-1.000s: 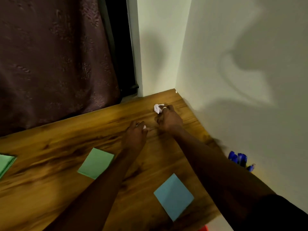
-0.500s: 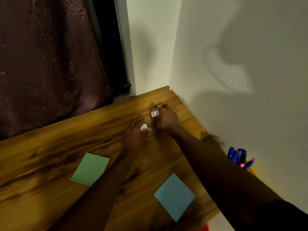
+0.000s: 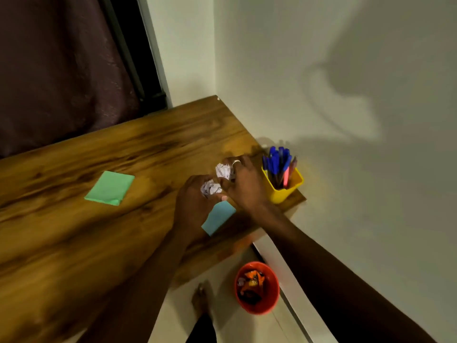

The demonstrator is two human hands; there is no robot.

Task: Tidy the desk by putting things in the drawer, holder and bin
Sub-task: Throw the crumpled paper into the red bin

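My left hand is closed around a crumpled white paper ball above the wooden desk. Just right of it, my right hand, with a ring on one finger, grips a second crumpled paper ball. Both hands hover near the desk's right end, over a blue sticky note pad. A green sticky note pad lies to the left. The yellow pen holder, full of blue pens, stands at the right edge. The red bin sits on the floor below the desk corner.
A pale wall runs along the desk's right side. A dark curtain hangs behind the desk's far edge. My bare foot stands on the floor left of the bin, which holds wrappers. A white skirting strip passes behind the bin.
Both hands pulled back from the far corner toward the near right edge, each carrying a paper ball. The view tilted down, so the pen holder and bin came fully into sight.
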